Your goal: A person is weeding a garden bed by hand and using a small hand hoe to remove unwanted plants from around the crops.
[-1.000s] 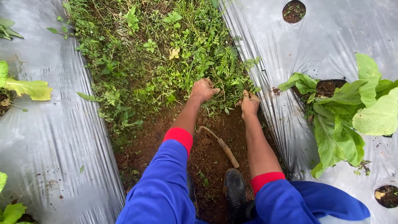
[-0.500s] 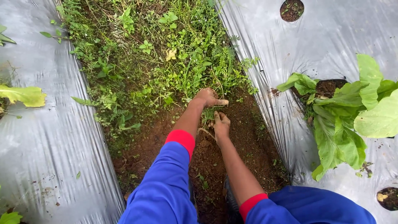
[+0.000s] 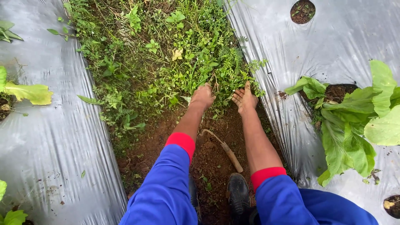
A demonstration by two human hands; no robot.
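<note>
While bare soil (image 3: 216, 158) lies near, the left hand (image 3: 203, 96) grips weeds (image 3: 166, 62), right hand (image 3: 244, 99) spread wide; most remain.

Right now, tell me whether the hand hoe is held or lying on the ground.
Lying on the ground. The hand hoe rests flat on bare soil between the forearms; the left hand and right hand are in the weeds.

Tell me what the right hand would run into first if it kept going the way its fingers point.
The right hand points up the furrow, fingers spread at the edge of the weeds. Going straight on, it would likely meet those low green weeds first; its fingertips look nearly among them already, though depth is hard to judge.
</note>
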